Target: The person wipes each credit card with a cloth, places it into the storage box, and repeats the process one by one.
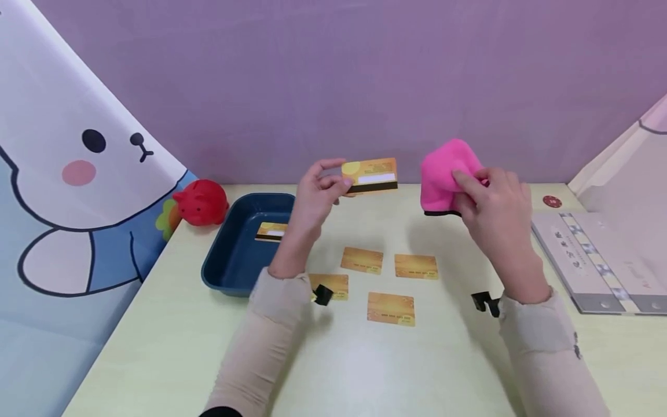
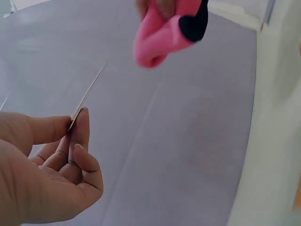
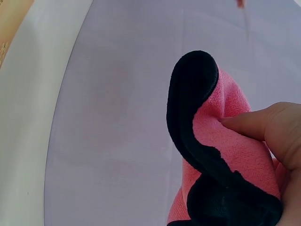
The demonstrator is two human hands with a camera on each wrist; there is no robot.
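Note:
My left hand point(image 1: 319, 200) pinches a golden bank card point(image 1: 371, 175) between thumb and fingers, raised above the table. Its back, with a dark magnetic stripe and a white strip, faces the head camera. The left wrist view shows that card point(image 2: 90, 91) nearly edge-on. To its right, my right hand point(image 1: 497, 208) grips a bunched pink cloth point(image 1: 447, 174) with black trim, also in the air. In the right wrist view the thumb point(image 3: 249, 123) presses into the folded cloth point(image 3: 225, 136). A gap separates card and cloth.
Several golden cards point(image 1: 391, 308) lie face up on the table. Another card point(image 1: 270, 231) sits in the blue tray point(image 1: 216, 278) at the left. Behind the tray stands a red piggy bank point(image 1: 202, 202). A grey folder point(image 1: 599, 255) and a red chip point(image 1: 552, 201) are at the right.

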